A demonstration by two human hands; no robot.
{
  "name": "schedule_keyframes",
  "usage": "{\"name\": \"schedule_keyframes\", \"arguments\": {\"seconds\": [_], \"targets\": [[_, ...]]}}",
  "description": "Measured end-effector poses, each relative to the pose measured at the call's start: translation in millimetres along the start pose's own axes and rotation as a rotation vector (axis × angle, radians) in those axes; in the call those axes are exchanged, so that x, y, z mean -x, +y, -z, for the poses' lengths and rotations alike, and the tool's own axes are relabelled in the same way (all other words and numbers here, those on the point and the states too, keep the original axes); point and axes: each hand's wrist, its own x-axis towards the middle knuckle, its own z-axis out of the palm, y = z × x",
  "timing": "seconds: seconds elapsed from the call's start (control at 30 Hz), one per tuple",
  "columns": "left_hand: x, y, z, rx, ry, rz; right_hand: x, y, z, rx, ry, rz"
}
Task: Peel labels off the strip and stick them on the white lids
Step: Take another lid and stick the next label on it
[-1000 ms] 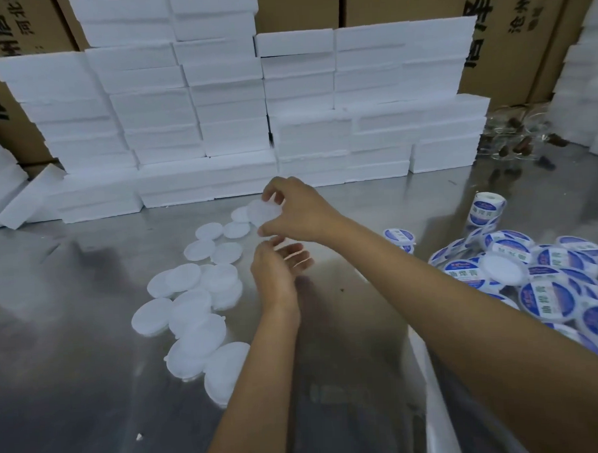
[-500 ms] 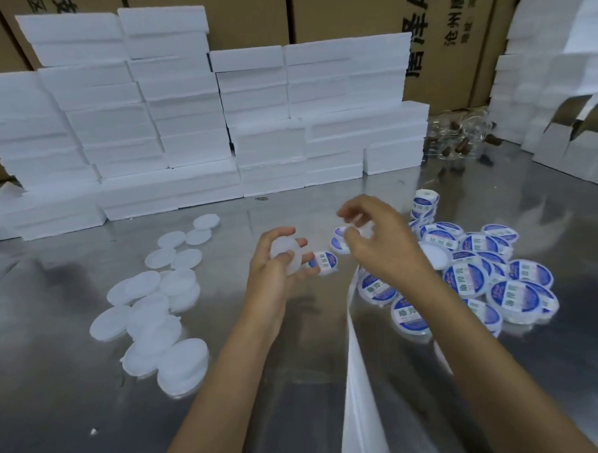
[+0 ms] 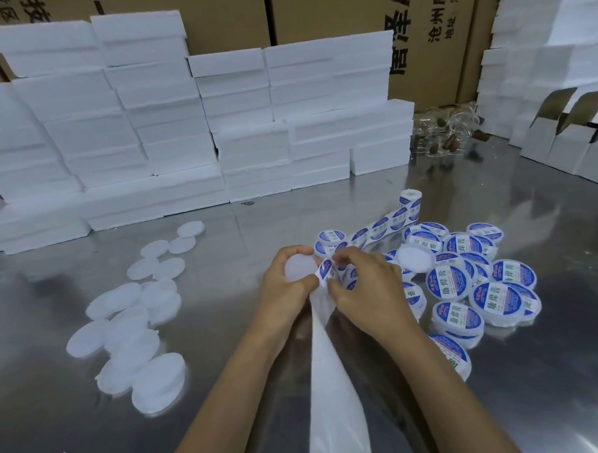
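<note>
**Label being lifted from the strip, bare lid held ready**

Far left and behind: stacked white foam blocks (image 3: 124,130), out of the working area; nearer, on the metal table (image 3: 42,387), a loose pile of unlabelled white lids (image 3: 132,333), kept on the left probably as the supply still to do. Centre: left hand (image 3: 286,287), fingers curled round one bare white lid (image 3: 299,267), face upward, presumably so a label can go straight on; just beside it, right hand (image 3: 364,291), fingertips pinched on a blue label (image 3: 326,269) at the bend of the strip (image 3: 375,228); empty backing paper (image 3: 330,377) trailing down toward the body. Right: label roll (image 3: 408,202) standing behind, feeding the strip; finished lids (image 3: 479,287) with blue labels heaped apart from the bare ones, probably to keep done and undone separate.
</note>
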Motion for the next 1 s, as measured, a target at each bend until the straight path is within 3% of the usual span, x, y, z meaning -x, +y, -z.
{"name": "schedule_keyframes", "arguments": {"seconds": [0.17,0.37,0.73,1.0], "targets": [[-1.6,1.6,9.4,0.112,-0.059,0.065,1.6,-0.1,0.0,-0.059,0.067,-0.002],[-1.3,5.5,9.6,0.232,-0.125,0.090,5.6,-7.2,2.1,-0.136,0.038,-0.023],[0.5,7.6,3.7,0.204,-0.030,0.145,10.0,-12.5,3.2,-0.276,0.041,-0.128],[-0.2,4.8,3.7,0.146,0.011,0.136,18.2,-19.2,3.6,-0.226,-0.071,-0.080]]}}
